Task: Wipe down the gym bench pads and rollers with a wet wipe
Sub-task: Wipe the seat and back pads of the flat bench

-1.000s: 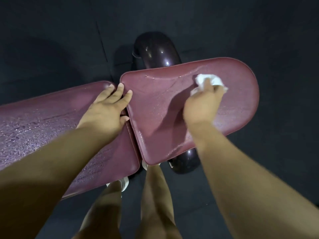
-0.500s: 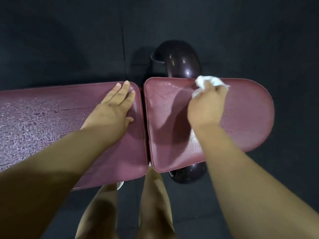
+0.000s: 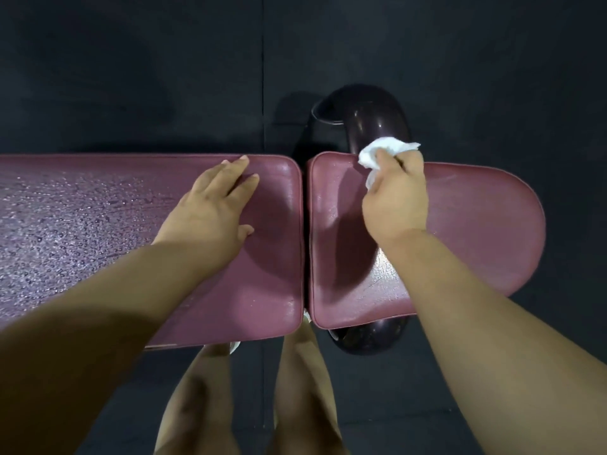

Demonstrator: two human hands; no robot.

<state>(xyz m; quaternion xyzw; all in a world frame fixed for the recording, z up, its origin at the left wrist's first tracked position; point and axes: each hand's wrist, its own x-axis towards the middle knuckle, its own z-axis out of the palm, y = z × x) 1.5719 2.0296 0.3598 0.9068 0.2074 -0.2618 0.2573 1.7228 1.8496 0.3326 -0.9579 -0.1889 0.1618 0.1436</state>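
The crumpled white wet wipe [image 3: 381, 152] sits bunched in the right hand [image 3: 395, 198], fingers closed round it, at the rounded maroon vinyl seat pad's [image 3: 476, 231] upper edge — soft, limp, light. The left hand [image 3: 210, 211] lies flat, fingers spread, on the long maroon back pad [image 3: 98, 224] — slick, beaded wet.

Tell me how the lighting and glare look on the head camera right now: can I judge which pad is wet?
Head view: light from above throws hand shadows on both pads; droplets sparkle on the long pad, glare streaks the short pad beside the right hand holding the wipe; the left hand rests flat; the roller shows highlights; the floor is dim, and the edges bow.
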